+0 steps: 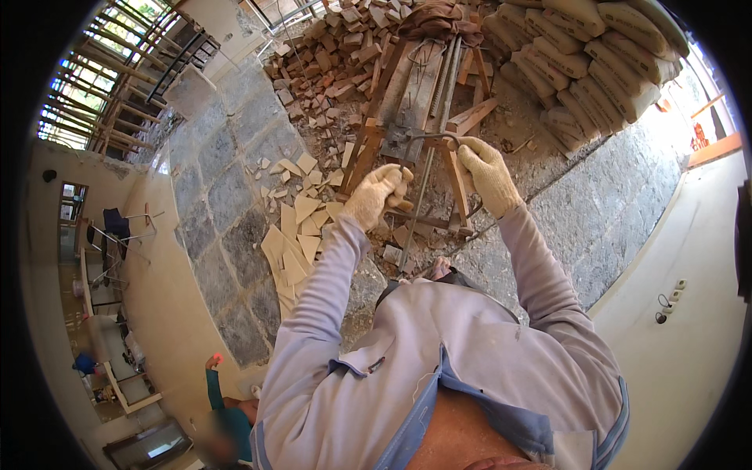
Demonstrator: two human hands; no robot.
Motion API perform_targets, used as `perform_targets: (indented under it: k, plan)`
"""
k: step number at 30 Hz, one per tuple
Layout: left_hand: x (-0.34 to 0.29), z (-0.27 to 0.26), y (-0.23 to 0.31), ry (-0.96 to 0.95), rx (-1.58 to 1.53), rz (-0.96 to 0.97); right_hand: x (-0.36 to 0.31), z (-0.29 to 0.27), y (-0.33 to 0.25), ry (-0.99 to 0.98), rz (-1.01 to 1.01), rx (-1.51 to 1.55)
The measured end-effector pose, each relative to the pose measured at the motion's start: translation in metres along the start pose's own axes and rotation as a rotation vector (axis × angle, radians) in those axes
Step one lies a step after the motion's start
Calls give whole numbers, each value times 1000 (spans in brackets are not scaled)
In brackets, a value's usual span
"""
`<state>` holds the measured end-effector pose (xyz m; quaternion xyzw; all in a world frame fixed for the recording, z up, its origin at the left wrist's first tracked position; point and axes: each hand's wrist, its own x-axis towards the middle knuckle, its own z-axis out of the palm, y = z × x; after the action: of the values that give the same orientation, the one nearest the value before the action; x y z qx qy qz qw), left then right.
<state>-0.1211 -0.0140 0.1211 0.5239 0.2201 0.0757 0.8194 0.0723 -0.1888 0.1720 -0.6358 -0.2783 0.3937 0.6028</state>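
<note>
Right hand (pixel 487 176), in a cream knitted glove, closes its fingers around one end of a slender, dull dark-grey metal bar (pixel 429 137), which lies across the near end of a long, weathered brown wooden bench (pixel 389 88) with splayed legs. Smooth and dark, the bar runs nearly straight from the grip, then bends down sharply at its left end, beside the dark metal fitting (pixel 397 139) on the bench top. Left hand (pixel 381 196), gloved alike, is at the bench's near left corner, its fingers curled; whether they grip anything I cannot tell. Left of the bench lie broken cream tile pieces (pixel 294 249) and, farther off, heaped reddish-brown bricks (pixel 337 59); right of it, stacked tan sacks (pixel 591 66).
</note>
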Motion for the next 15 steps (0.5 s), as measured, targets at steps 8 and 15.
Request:
perform_targets:
  k: [8,15]
  plan:
    - [-39,13,-67,35,-764,177,-47,50,17,263,-74,591]
    - [-50,-8,-65,64,-545,124,-97,50,41,-304,-8,791]
